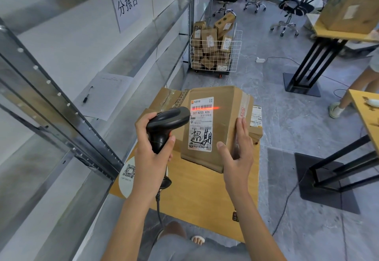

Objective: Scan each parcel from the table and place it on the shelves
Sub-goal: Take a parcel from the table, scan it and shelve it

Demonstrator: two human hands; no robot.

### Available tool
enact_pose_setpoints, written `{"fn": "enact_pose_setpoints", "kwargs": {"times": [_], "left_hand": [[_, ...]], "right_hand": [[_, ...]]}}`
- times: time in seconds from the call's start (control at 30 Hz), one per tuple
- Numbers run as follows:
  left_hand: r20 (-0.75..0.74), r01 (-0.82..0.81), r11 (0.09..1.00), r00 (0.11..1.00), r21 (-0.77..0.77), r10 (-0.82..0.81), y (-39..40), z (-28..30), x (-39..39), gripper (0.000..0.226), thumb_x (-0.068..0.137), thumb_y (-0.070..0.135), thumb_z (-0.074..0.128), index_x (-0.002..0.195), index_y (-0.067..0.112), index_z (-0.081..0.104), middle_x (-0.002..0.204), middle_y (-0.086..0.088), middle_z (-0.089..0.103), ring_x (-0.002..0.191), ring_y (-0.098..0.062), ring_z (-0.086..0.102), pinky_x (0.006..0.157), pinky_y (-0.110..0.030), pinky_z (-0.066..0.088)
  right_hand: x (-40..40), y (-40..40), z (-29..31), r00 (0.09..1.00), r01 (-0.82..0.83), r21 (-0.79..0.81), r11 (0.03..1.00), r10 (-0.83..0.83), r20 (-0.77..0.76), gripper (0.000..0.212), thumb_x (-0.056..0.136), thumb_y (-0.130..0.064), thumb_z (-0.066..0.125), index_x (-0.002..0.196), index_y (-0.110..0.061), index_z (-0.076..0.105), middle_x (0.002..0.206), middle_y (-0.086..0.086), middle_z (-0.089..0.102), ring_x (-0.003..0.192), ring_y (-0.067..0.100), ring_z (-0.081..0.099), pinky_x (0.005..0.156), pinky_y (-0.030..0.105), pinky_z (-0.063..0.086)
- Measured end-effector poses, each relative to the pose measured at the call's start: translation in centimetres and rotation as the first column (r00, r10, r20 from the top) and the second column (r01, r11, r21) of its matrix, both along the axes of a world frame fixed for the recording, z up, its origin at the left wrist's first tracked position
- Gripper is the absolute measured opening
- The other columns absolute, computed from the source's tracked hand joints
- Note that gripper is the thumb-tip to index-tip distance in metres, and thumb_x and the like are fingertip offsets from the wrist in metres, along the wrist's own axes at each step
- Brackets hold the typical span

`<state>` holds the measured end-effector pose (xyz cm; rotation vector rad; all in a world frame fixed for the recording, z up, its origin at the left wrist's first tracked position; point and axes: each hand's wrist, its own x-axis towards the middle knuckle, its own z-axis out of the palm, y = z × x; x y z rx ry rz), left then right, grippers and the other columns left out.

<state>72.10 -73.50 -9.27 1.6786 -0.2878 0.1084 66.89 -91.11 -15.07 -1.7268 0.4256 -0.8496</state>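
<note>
Grey tiled floor, metal shelves (67, 104) along the left wall w/ a paper sign, a sheet and a pen on one level. Wooden table (196, 195) sits just beside the shelving, directly below my view. I note my left hand (150, 154) wrapped tight around the grip of a black handheld scanner (166, 125), cord hanging down from its base; scanner head points right, at the parcel. My right hand (238, 156) holds the parcel (217, 125) by its right edge, thumb on the front face, fingers flat along the side, partly closed around the corner. Parcel is a brown cardboard box, tilted up w/ its lower edge close over the tabletop; I can't tell if it touches. White shipping label (202, 124) faces me; red scan line lies across the barcode near the label's top. More cardboard boxes lie behind the parcel at the table's far end. Wire cart (215, 53) full of boxes stands further back by the shelving. Round white QR sticker on the table's left edge, near my left wrist.
</note>
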Motion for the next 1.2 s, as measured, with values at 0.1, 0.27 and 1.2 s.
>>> {"fn": "enact_pose_setpoints", "kwargs": {"times": [0.1, 0.27, 1.2], "left_hand": [[0.009, -0.015, 1.000, 1.000, -0.003, 0.015, 0.1, -0.1, 0.1, 0.064, 0.094, 0.008, 0.069, 0.127, 0.055, 0.041, 0.115, 0.007, 0.061, 0.066, -0.016, 0.066, 0.061, -0.019, 0.055], [0.007, -0.026, 1.000, 1.000, -0.004, 0.026, 0.3, -0.2, 0.4, 0.062, 0.095, 0.009, 0.069, 0.131, 0.051, 0.040, 0.116, 0.004, 0.061, 0.068, -0.016, 0.067, 0.062, -0.018, 0.055], [-0.002, -0.025, 1.000, 1.000, -0.007, 0.025, 1.5, -0.4, 1.2, 0.063, 0.095, 0.010, 0.068, 0.128, 0.056, 0.040, 0.117, -0.003, 0.061, 0.064, -0.013, 0.066, 0.062, -0.019, 0.055]], "right_hand": [[0.2, 0.1, 0.0, 1.000, -0.005, 0.001, 1.000, 0.005, -0.006, 0.072, 0.082, -0.039, 0.063, 0.149, -0.049, 0.036, 0.161, -0.023, 0.031, 0.147, 0.012, 0.031, 0.118, 0.058, 0.028], [0.4, 0.5, 0.1, 1.000, -0.022, -0.005, 1.000, 0.022, 0.007, 0.072, 0.083, -0.038, 0.063, 0.146, -0.055, 0.035, 0.161, -0.022, 0.031, 0.149, 0.012, 0.030, 0.119, 0.060, 0.026], [1.2, 1.2, 0.1, 1.000, -0.031, 0.062, 0.998, 0.031, -0.005, 0.071, 0.080, -0.042, 0.062, 0.143, -0.063, 0.036, 0.158, -0.029, 0.031, 0.150, 0.007, 0.024, 0.120, 0.059, 0.027]]}}
